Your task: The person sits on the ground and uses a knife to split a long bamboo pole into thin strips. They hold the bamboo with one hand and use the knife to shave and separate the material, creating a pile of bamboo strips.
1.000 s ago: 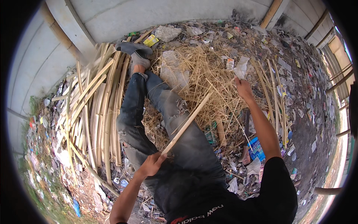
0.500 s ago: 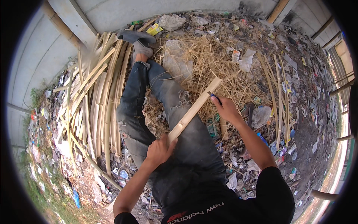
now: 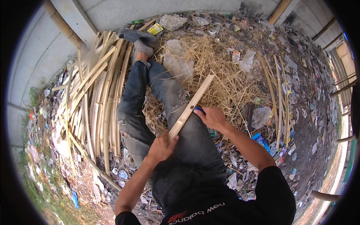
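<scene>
Gripping bamboo strip (image 3: 191, 108) across the thigh: left hand (image 3: 162, 147) fingers clenched at the strip's near end, right hand (image 3: 213, 117) pressing a blue-handled blade (image 3: 199, 110) mid-strip. Likely splitting; needing steady push along grain.

The place is outdoors in flat daylight. A pale corrugated sheet wall (image 3: 157, 11) curves across the top, braced by a slanting grey post (image 3: 69, 18) and a bamboo pole (image 3: 60, 22) at the left and a wooden post (image 3: 279, 11) at the right. The ground (image 3: 311, 150) is bare dark earth strewn with scraps of plastic and paper. A heap of dry straw (image 3: 221, 71) lies near the wall, with a grey stone (image 3: 172, 21) above it. Split bamboo slats (image 3: 97, 97) are stacked at the left, and thinner sticks (image 3: 277, 93) lie at the right. Grass (image 3: 45, 191) grows at the lower left.
</scene>
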Demonstrator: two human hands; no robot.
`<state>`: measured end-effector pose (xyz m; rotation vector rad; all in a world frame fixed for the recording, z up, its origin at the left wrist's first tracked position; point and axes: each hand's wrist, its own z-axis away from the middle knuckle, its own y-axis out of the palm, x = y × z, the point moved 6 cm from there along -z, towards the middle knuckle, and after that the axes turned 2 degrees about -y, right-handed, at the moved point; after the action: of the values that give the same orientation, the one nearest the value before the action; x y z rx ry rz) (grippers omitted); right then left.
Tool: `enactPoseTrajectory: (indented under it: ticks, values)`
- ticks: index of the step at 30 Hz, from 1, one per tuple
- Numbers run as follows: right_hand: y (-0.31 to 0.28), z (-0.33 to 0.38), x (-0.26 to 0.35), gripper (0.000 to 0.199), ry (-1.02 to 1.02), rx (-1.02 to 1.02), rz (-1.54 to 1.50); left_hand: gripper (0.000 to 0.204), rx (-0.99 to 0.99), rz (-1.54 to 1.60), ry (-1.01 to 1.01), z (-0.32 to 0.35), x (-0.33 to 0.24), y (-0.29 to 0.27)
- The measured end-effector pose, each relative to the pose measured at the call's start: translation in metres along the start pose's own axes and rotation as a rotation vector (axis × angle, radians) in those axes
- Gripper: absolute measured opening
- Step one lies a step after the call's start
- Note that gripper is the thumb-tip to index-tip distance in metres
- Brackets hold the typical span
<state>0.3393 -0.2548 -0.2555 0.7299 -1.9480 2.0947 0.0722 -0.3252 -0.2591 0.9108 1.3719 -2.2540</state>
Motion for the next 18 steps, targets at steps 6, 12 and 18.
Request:
enactPoseTrajectory:
  ticks: [6, 12, 18]
  values:
    - [-0.06, -0.051, -0.139, 0.078, 0.65, -0.027, -0.088, 0.058, 0.118, 0.071, 0.034, 0.034, -0.01, -0.023]
    - [-0.114, -0.023, -0.232, 0.072, 0.559, -0.28, -0.003, 0.064, 0.204, 0.174, -0.151, 0.066, 0.019, -0.029]
    - [-0.083, -0.018, -0.147, 0.052, 0.363, -0.274, -0.288, 0.065, 0.239, 0.31, -0.185, 0.04, 0.032, -0.014]
